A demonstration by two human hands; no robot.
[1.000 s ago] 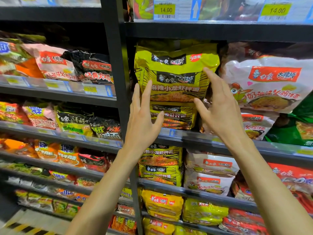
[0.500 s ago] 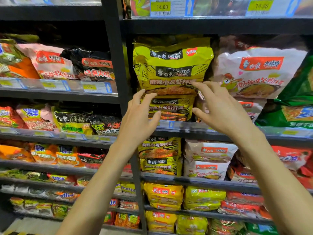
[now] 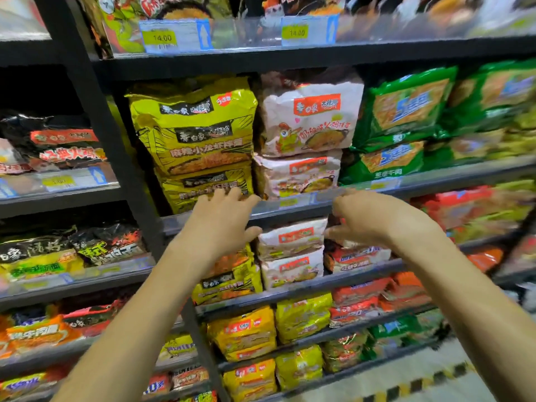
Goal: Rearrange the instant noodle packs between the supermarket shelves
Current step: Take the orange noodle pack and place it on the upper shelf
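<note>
Two yellow instant noodle packs [image 3: 193,132] lie stacked on the shelf rail [image 3: 290,203] at eye height, with white packs [image 3: 310,123] stacked to their right. One shelf lower lie two more white packs [image 3: 291,250] and a yellow pack [image 3: 229,281]. My left hand [image 3: 222,221] hangs in front of the shelf rail, fingers spread, holding nothing. My right hand [image 3: 374,219] is to the right at the same height, fingers curled and apart, empty, in front of the lower white and red packs.
Green packs [image 3: 406,111] fill the right of the upper shelf, red and orange packs [image 3: 356,256] sit below. A black upright post [image 3: 107,134] divides the bays; black and yellow packs [image 3: 58,146] fill the left bay. Price tags [image 3: 162,37] hang above. Hazard-striped floor [image 3: 406,387] shows at bottom right.
Both hands have come down from the upper yellow pack to the shelf rail and the shelf below. The view has swung right and tilted, bringing green packs into sight.
</note>
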